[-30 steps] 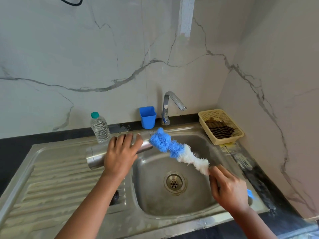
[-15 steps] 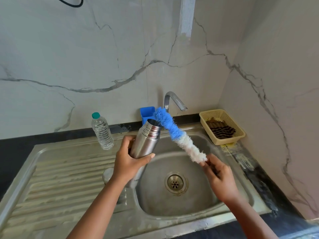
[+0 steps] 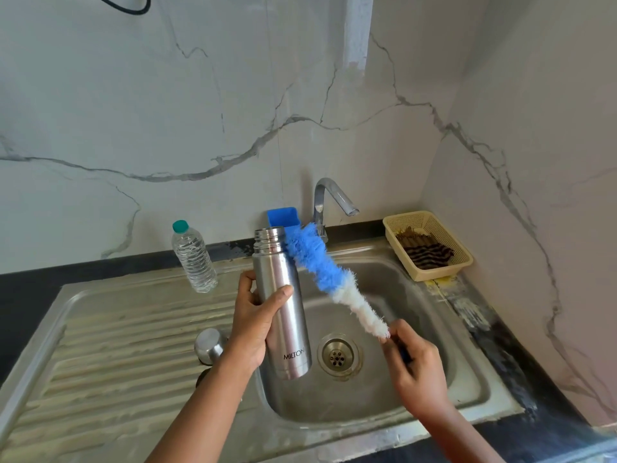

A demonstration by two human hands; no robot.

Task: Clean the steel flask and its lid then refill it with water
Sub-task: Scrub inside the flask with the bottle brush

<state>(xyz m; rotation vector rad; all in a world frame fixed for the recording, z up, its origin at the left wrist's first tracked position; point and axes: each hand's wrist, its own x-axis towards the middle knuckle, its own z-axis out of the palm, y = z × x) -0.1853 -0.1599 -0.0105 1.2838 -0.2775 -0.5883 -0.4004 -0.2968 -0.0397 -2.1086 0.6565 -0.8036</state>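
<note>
Left hand (image 3: 258, 324) wraps the steel flask (image 3: 282, 304) mid-body, thumb across the front, fingers curled behind. Right hand (image 3: 415, 365) pinches the handle of the bottle brush (image 3: 329, 277) just below its white bristles; most of the handle is hidden in the fist.

Flask is held above the sink basin (image 3: 430, 382), between the two hands, near upright. Long axis runs vertical with a slight lean, open threaded mouth up and away from the person, base down toward the drain (image 3: 339, 355). No cap on it.

Brush runs diagonally from the right hand up toward the left hand's side. Its blue tip lies against the flask neck, outside the mouth, not inserted.

Handling, my read: flask is rigid, smooth steel, likely slippery when wet, probably light if empty. Mid-body wrap is the right hold; it keeps the mouth clear for the brush. Bristles are soft and will flex, so entry needs the tip aligned with the flask axis.

Steel lid (image 3: 208, 345) sits on the ribbed drainboard just beside the left wrist. Beyond the left hand: plastic water bottle (image 3: 193, 260), upright. Behind the flask: blue cup (image 3: 282, 217) and tap (image 3: 330, 202), no water running. Beyond the right hand: yellow basket (image 3: 430, 243) on the table.
</note>
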